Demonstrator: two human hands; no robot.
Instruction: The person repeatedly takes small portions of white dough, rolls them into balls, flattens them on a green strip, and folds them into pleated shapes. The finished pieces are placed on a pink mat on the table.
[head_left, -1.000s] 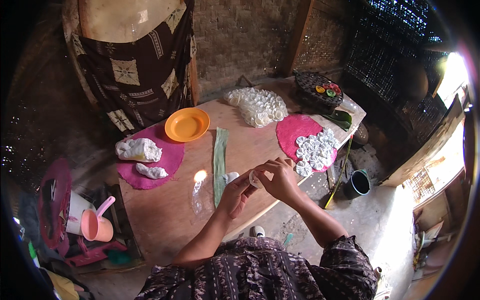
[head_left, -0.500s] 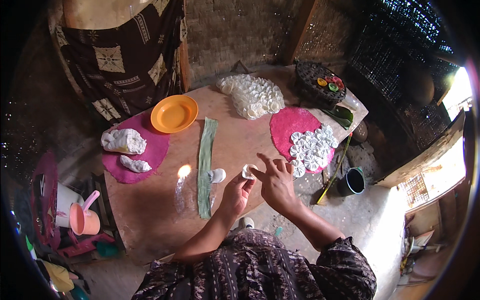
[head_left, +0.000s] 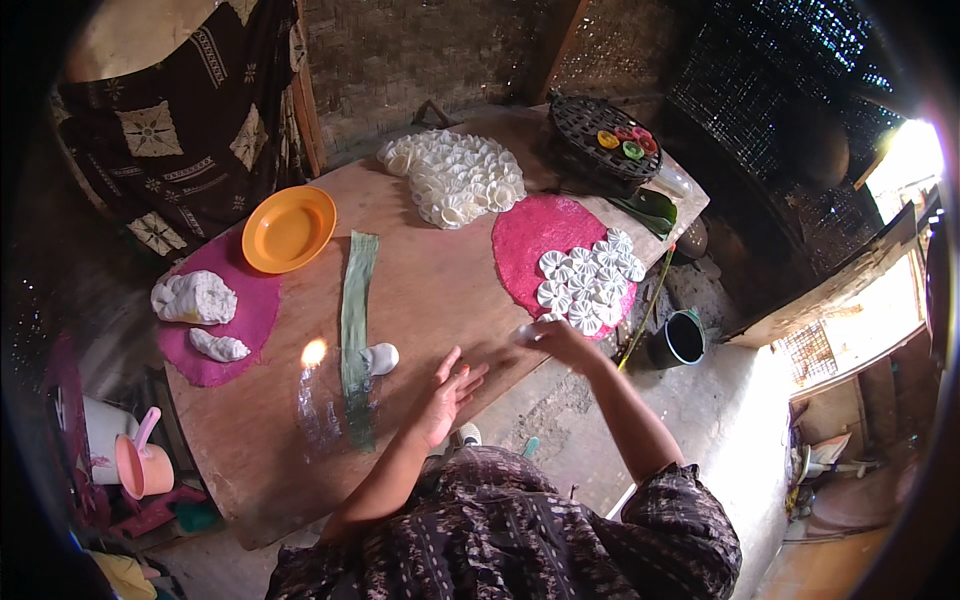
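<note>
My right hand (head_left: 552, 336) reaches out to the near edge of the pink mat (head_left: 530, 240) and pinches a small white shaped dough piece (head_left: 526, 333). Several white fluted dough pieces (head_left: 590, 280) lie on that mat. My left hand (head_left: 447, 393) hovers open over the wooden table (head_left: 440, 290), fingers spread, holding nothing. A small white dough lump (head_left: 380, 357) rests on a long green leaf strip (head_left: 355, 325) just left of that hand.
A heap of white shaped pieces (head_left: 455, 178) sits at the far side. An orange plate (head_left: 288, 228) and a second pink mat (head_left: 225, 330) with dough lumps (head_left: 195, 298) lie left. A dark woven basket (head_left: 605, 150) stands far right; a dark bucket (head_left: 680, 340) is on the floor.
My hands have parted. The right hand carried the small dough piece right to the pink mat; the left hand opened and stayed over the table.
</note>
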